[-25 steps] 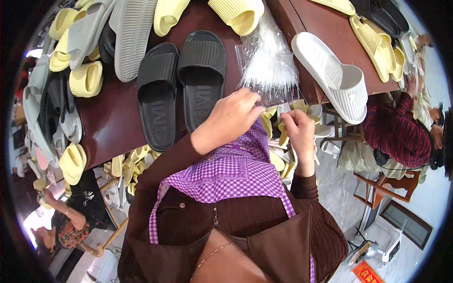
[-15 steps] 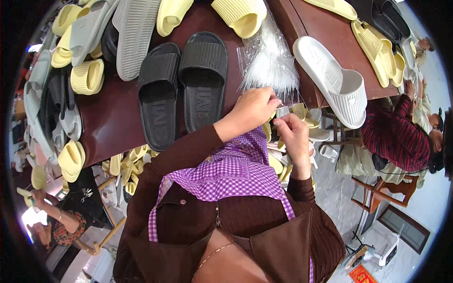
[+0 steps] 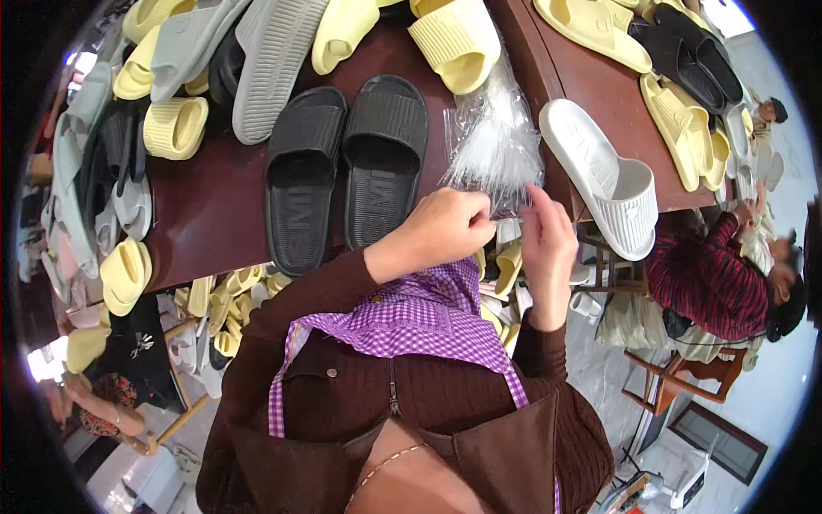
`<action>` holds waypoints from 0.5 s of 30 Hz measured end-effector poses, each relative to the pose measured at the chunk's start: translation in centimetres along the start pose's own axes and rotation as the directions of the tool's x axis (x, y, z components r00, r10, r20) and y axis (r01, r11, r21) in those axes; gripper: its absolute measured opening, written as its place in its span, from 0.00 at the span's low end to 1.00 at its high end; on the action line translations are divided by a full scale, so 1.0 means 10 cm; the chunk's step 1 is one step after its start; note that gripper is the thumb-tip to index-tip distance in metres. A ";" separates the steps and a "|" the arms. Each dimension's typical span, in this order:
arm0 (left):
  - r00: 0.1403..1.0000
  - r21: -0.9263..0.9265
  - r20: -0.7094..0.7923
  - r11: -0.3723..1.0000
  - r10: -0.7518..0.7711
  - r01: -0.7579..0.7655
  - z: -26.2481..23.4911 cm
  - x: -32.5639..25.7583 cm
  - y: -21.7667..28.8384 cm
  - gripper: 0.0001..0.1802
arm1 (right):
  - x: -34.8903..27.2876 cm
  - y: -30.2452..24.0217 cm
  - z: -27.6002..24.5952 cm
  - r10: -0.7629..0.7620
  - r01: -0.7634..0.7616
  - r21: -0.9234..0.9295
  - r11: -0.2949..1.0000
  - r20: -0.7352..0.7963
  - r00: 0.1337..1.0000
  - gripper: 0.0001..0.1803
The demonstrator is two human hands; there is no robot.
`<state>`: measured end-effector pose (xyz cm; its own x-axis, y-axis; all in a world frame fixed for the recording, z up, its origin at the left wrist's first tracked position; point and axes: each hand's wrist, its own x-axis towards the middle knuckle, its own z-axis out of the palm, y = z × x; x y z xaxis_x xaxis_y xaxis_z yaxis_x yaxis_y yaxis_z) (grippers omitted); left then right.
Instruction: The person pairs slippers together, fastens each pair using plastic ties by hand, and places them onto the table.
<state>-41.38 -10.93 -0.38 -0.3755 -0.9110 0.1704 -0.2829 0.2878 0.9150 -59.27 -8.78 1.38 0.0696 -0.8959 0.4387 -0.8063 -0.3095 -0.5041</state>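
Clear plastic bundle (image 3: 499,158): a fan of white strands at the front right corner of the dark red table (image 3: 205,210), just beyond both hands.

Going left to right. Far left, a co-worker in a flowered top (image 3: 110,403), arm raised. Yellow slide (image 3: 125,278) at the table's left edge, a small yellow slide (image 3: 175,128) farther in. Grey slide (image 3: 278,73) beyond, ribbed side showing. Then 2 black slides (image 3: 385,120) side by side, flat, strap ends away from the wearer, heels near the front edge.

Left forearm, in a brown sleeve (image 3: 312,291), slants up and rightward over the checked purple apron (image 3: 402,325). Left hand (image 3: 435,224): back up, fingers curled in, thumb pressed to the index finger; from here I can't tell if anything thin is pinched.

Right hand (image 3: 548,244), about level with it, stands more upright: wrist below, fingers loosely bent, fingertips up at the bundle's near edge, slightly blurred. Grip unclear; can't tell what it holds, if anything. The 2 hands are apart, a narrow gap between.

Right of that, 1 white slide (image 3: 629,201) lies slanted on the second table (image 3: 591,64), strap end past the edge. Far right, a co-worker in a striped top (image 3: 715,278), seated.
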 end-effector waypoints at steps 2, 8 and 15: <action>0.999 -0.026 0.007 0.999 0.045 -0.045 -0.09 -0.06 0.06 0.05 | 0.14 0.05 0.12 -0.079 0.082 -0.053 0.995 0.061 0.995 0.15; 0.976 -0.171 0.214 0.985 0.038 -0.001 -0.38 -0.26 0.14 0.05 | 0.35 0.17 0.41 -0.070 0.093 -0.122 0.988 0.176 0.982 0.23; 0.928 -0.400 0.351 0.916 0.126 0.027 -0.74 -0.62 0.09 0.04 | 0.39 0.13 0.43 0.043 -0.012 -0.148 0.989 0.207 0.977 0.25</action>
<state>-32.84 -7.23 2.12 -0.6936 -0.7056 0.1449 0.0834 0.1212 0.9891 -57.54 -14.08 -0.76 0.1548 -0.9550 0.2531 -0.8852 -0.2479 -0.3937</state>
